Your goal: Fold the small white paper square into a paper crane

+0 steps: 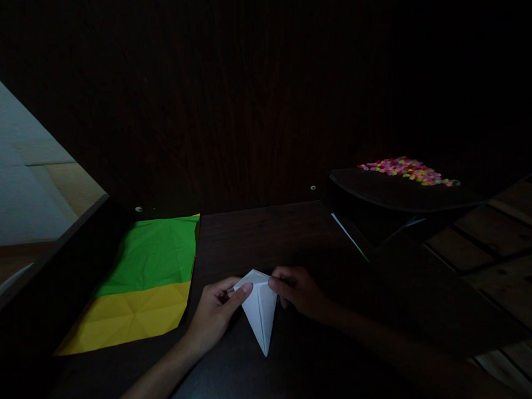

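A piece of white folded paper [260, 316], kite-shaped with its long point toward me, is held just above the dark wooden surface. My left hand [218, 309] pinches its upper left edge, the thumb lying on the front and the fingers behind. At the upper right corner, my right hand [297, 290] grips the paper between thumb and curled fingers. A crease or flap edge runs down the middle of the paper. Its back side and the fingertips behind it are hidden.
Creased green paper [158, 253] and yellow paper [134, 312] lie to the left, beside a dark raised side board [54, 253]. A tall dark panel [245, 101] stands behind. On a dark shelf [379, 192] at right sits a strip of small colourful pieces [407, 170].
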{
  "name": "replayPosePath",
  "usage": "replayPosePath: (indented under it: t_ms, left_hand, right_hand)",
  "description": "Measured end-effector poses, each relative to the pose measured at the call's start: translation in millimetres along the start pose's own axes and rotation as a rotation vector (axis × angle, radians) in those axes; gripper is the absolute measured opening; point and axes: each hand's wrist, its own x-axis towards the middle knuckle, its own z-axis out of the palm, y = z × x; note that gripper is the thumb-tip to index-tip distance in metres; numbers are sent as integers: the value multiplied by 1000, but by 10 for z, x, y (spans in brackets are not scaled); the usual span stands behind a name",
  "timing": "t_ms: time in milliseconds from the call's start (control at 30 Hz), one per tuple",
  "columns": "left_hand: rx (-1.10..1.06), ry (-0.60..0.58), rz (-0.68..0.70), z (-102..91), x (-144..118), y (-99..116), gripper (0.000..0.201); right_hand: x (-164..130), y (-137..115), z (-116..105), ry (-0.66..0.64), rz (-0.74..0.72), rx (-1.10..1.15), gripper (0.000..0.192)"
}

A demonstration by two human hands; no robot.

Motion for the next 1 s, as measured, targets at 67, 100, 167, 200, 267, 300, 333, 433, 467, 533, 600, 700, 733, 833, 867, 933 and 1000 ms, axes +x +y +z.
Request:
replayPosePath:
  t_ms: [67,100,167,200,267,300,333,433,467,533,600,700,733,833,867,933,1000]
  left_hand:
    - [-18,-5,-9,3,7,7,37]
    - [-23,-7,-13,4,11,11,37]
    - [-30,-11,-18,6,17,17,39]
    - [-36,-15,-21,8,19,20,40]
    - [-53,-25,-31,12,18,25,41]
    - [-65,-29,-35,14,17,25,42]
    - [-79,-34,-39,16,15,25,42]
    - [-119,-51,-39,16,13,13,40]
    - [-129,-56,-36,14,12,7,39]
    - [-143,-65,-30,7,12,-10,39]
    - [-152,-73,-27,-4,11,-32,39]
    - [-168,-81,-25,-20,11,-74,39]
    - [-172,-79,-23,-25,12,-89,40]
    - [-180,-71,-11,-33,13,-126,41]
    - [-185,-70,-5,-34,13,-135,41]
    - [-195,-74,0,-34,11,-148,42]
    - [-193,-68,-9,-34,8,-151,43]
  right_hand:
    - [-7,-2,-1,12,0,-32,41]
    - [-10,-3,-1,15,5,-39,41]
    - [-12,-4,-2,14,23,-35,42]
    - [-11,-4,-2,12,34,-27,43]
    - [-7,0,-2,6,54,-3,43]
    - [-4,3,-2,4,61,12,44]
    - [0,7,-1,3,69,28,43]
    - [13,19,1,-3,92,92,44]
    - [17,21,2,-5,99,114,44]
    - [25,20,3,-10,112,148,44]
    - [30,16,2,-15,118,172,43]
    - [33,13,1,-21,118,196,42]
    - [32,14,1,-22,118,202,42]
    - [27,21,3,-14,126,210,41]
    - [25,21,2,-10,130,209,41]
    - [22,14,-1,-5,135,204,40]
    - [22,-3,-7,-6,131,204,41]
